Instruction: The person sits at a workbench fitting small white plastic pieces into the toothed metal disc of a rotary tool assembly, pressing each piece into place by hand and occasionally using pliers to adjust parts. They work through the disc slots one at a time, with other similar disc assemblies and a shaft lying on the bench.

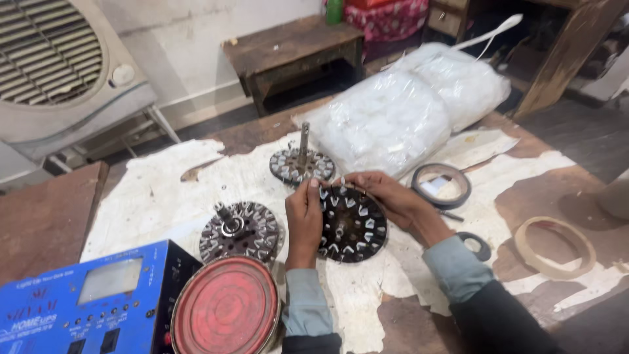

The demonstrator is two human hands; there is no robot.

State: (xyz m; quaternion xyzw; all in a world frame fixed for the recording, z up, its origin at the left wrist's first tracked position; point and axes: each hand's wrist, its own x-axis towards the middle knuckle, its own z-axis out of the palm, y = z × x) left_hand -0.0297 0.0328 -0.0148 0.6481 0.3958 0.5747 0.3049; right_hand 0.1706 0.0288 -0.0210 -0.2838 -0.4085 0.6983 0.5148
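I'm closing both grips, left hand [303, 219] and right hand [383, 196], on the stator disc [352, 224]; two other stators [240, 231] and a plastic bag [406, 108] are crowding the bench [157, 190].

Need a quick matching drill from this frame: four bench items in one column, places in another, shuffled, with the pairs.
Items:
1. Red lid
2. Blue box
3. Held stator
4. Plastic bag

Places:
A. Far side of the bench, behind the hands
B. Between the left hand and right hand
C. Near left corner
D. Near edge, just right of the blue box

Pairs: 1-D, 2-C, 3-B, 4-A
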